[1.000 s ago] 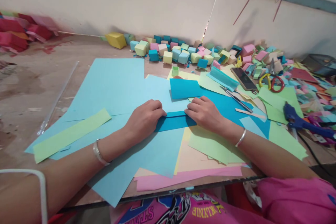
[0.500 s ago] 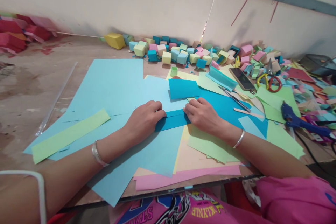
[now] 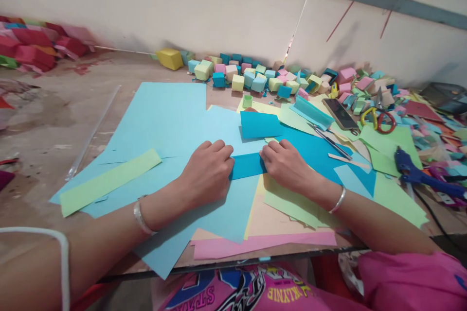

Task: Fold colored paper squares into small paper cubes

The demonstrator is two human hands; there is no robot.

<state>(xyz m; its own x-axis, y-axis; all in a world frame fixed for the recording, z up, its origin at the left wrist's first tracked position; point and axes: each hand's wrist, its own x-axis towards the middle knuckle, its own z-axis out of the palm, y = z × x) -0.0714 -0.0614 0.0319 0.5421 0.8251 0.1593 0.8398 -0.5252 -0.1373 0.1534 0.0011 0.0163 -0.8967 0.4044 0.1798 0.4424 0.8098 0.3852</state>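
Observation:
Between my two hands lies a dark blue paper strip [image 3: 246,165], flat over light blue sheets. My left hand [image 3: 208,171] is closed on its left end, the fingertips partly hidden behind the knuckles. At the right end, my right hand [image 3: 286,164] pinches the strip with curled fingers. Just beyond it stands a folded dark blue paper piece [image 3: 260,125]. A light green paper strip [image 3: 111,181] rests left of my left hand. Under and around both hands spread light blue sheets [image 3: 168,112] and a larger dark blue sheet [image 3: 310,148].
Several small paper boxes [image 3: 238,83] line the wall. On the right are a phone [image 3: 340,113], scissors [image 3: 377,119], a blue glue gun [image 3: 408,167] and metal tweezers or a similar slim tool [image 3: 332,141]. A clear ruler-like strip [image 3: 97,129] lies left. Red paper boxes [image 3: 34,51] sit far left.
The narrow raised fold along the blue strip now lies flat, and one even face shows between my hands. My left hand has shifted slightly. The whole view has moved a little.

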